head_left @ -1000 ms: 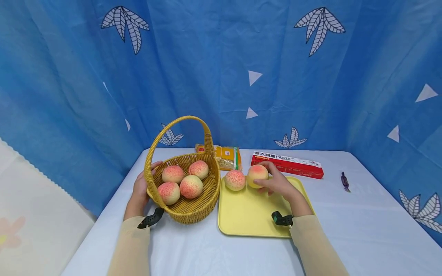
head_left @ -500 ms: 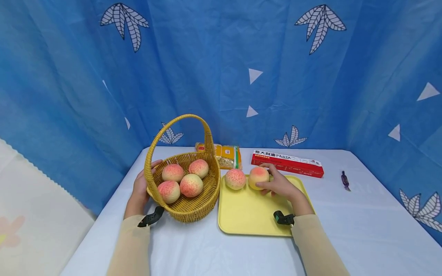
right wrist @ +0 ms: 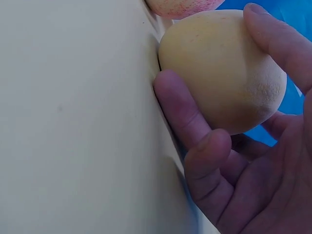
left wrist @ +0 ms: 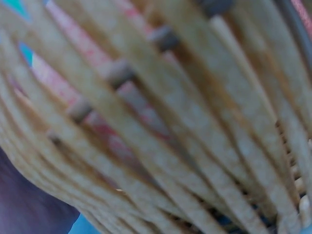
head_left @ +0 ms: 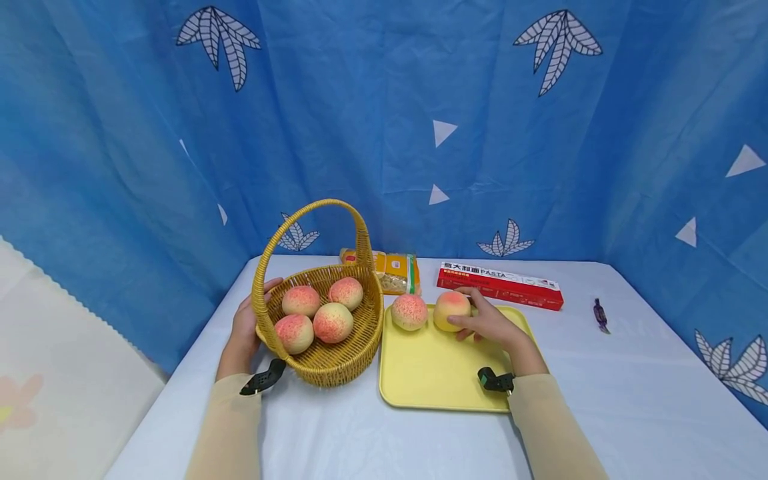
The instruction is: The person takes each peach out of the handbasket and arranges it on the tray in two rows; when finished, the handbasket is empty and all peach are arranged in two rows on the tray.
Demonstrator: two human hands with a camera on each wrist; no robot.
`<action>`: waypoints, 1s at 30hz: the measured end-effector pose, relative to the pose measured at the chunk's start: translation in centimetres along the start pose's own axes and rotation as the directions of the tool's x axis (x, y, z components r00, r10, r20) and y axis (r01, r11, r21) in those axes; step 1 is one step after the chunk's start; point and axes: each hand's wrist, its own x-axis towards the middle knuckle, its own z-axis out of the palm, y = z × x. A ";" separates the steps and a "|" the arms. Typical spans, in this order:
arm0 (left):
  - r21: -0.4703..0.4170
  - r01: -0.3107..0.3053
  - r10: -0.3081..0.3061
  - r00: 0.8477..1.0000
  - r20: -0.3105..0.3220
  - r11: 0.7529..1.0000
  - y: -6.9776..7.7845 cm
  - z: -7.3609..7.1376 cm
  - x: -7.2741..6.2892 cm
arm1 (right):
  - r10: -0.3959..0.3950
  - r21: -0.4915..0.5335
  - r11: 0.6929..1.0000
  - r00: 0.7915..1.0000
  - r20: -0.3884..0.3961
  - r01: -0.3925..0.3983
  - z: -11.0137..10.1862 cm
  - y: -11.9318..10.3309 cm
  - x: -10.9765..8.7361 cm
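Observation:
My right hand [head_left: 485, 325] holds a yellow and pink peach [head_left: 452, 311] at the far side of the yellow tray [head_left: 432, 380]. Its thumb and fingers lie on opposite sides of the fruit. In the right wrist view, the pale underside of this peach [right wrist: 214, 68] shows between the fingers, close by the tray surface [right wrist: 78, 122]. A second peach [head_left: 409, 312] sits just left of it. My left hand [head_left: 243, 327] rests along the outer left wall of a woven basket [head_left: 354, 360], partly hidden behind its tall handle. Several peaches [head_left: 333, 323] lie inside.
Behind the basket lies a bag of dry pasta [head_left: 396, 272]. A red pasta box [head_left: 504, 287] stands beyond the tray, and a small dark wrapped candy [head_left: 600, 315] is at the right. A blue curtain [head_left: 384, 120] hangs at the table's back edge.
The right hand and its peach have shifted slightly right and down onto the tray, and the thumb has slid back a little. The left hand and basket have stayed put.

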 end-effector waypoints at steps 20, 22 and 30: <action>0.003 0.010 -0.010 1.000 -0.004 1.000 0.2 0.1 -0.4 | -0.051 -0.084 0.996 0.992 -0.117 0.041 -0.7 0.0 0.1; 0.001 0.008 -0.008 1.000 -0.002 1.000 0.2 0.1 -0.3 | -0.052 -0.080 0.996 0.988 -0.144 0.040 -0.8 -0.3 0.1; -0.004 0.006 -0.006 1.000 0.002 1.000 0.2 0.1 -0.3 | -0.134 -0.054 0.991 0.960 -0.245 0.125 -0.7 -1.9 -0.2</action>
